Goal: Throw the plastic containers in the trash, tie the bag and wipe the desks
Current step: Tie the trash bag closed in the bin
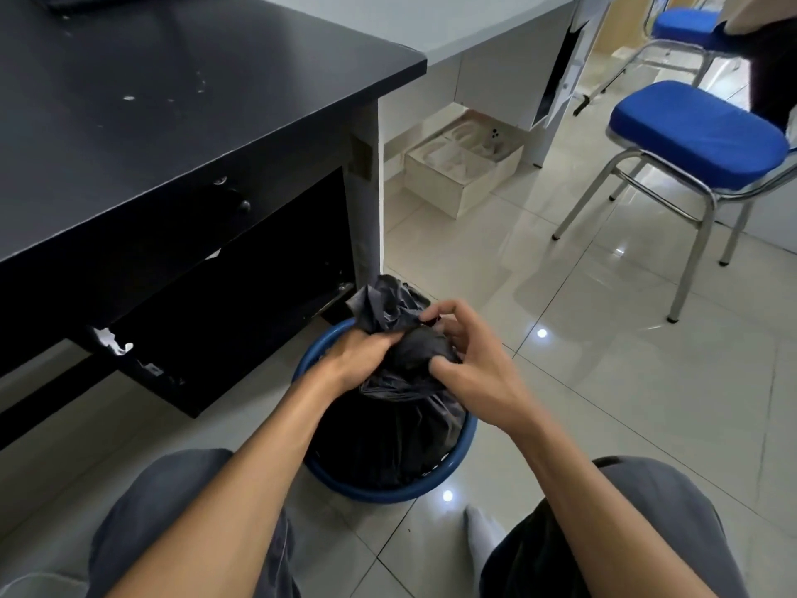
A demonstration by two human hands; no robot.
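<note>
Head view: we're mid-tie; left hand (361, 360) grips the bag (401, 338) neck, right hand (468, 360) pinches its 12 o'clock tail (379, 302). Next: cinch knot.

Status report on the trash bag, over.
Left hand grips the trash bag at its gathered neck; right hand pinches it. Bag sits in blue bin, tie in progress. Nothing blocking.

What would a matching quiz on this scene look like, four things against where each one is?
Things:
1 black trash bag
2 blue bin
3 nearer blue-seated chair
4 white box

Places:
A under the grey desk
B standing on the tiles, far right
C gripped by left hand and right hand
D around the bag, beside the black desk

Pairs: 1-C, 2-D, 3-B, 4-A
</note>
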